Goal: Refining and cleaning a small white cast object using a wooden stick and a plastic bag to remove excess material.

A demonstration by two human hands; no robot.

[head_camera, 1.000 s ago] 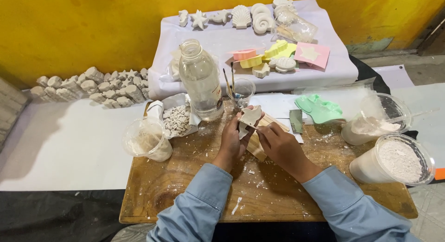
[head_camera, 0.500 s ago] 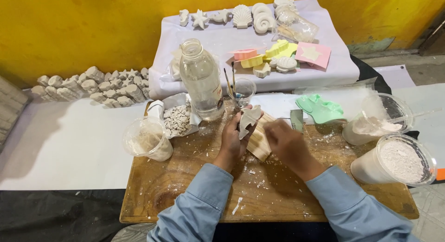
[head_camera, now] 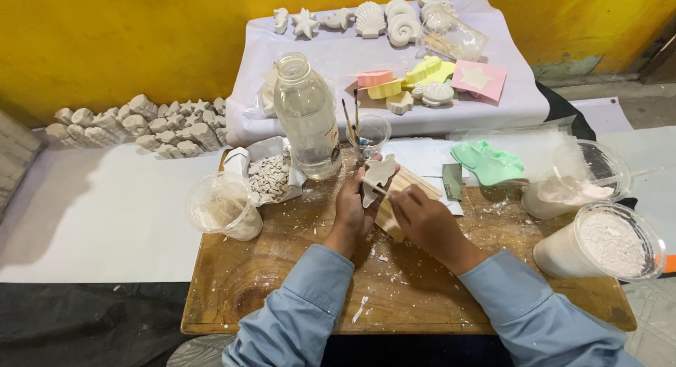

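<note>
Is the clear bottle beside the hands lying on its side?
No, the clear bottle stands upright on the wooden board, just left of the left hand.

A yellow wall (head_camera: 127, 36) faces me, above white sheeting (head_camera: 91, 226) on the floor and my scuffed wooden board (head_camera: 282, 282).

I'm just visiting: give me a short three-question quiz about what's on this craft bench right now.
1. True or false: the left hand holds a small white plaster figure.
2. Which stands nearer the left hand: A, the tall clear glass bottle, or B, the green silicone mould?
3. Fill in: the right hand rests over a pale ____ block on the wooden board.

Key: 1 true; 2 A; 3 wooden.
</note>
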